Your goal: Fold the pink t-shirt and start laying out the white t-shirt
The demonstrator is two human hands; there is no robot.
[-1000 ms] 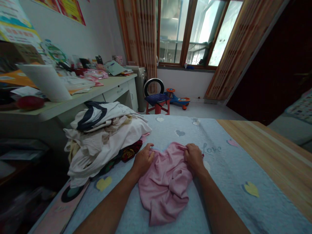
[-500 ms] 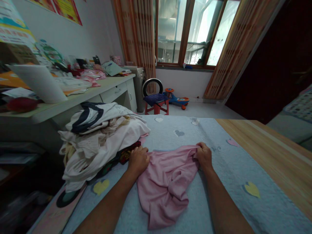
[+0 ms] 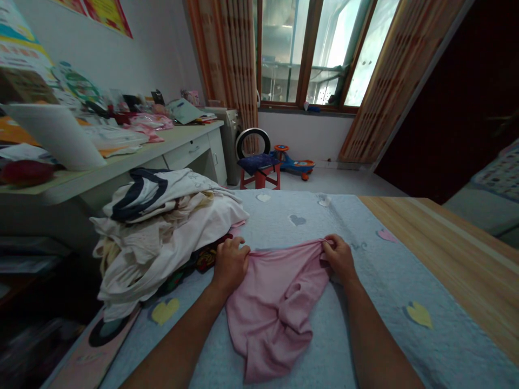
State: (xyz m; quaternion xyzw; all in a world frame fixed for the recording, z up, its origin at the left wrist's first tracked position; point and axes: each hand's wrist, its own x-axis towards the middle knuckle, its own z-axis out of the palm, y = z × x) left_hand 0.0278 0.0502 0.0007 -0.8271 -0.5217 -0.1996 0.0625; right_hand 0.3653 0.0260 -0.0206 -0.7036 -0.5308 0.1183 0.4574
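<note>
A pink garment [image 3: 275, 308] is stretched between my two hands over the light blue, heart-patterned cloth. My left hand [image 3: 232, 261] is closed on its upper left corner. At the upper right corner, the fingers of my right hand [image 3: 339, 258] pinch the edge. The top edge runs nearly straight between them, while the lower part hangs down in folds and rests on the cloth. What kind of garment it is I cannot tell. Just left of my left hand lies a heap of clothes [image 3: 170, 227], mostly white and cream, with a dark patterned piece underneath.
The blue cloth [image 3: 389, 313] covers much of a wooden surface [image 3: 438, 232], which shows bare at the right. A cluttered desk [image 3: 162, 151] stands at the left. Beyond are a red stool [image 3: 260, 178] with a dark blue cloth, and a blue ride-on toy [image 3: 298, 165] near the window wall.
The garment's top edge is pulled straighter and tighter between my hands. My right hand has turned slightly, its fingers now pinching the corner. The view has shifted a little.
</note>
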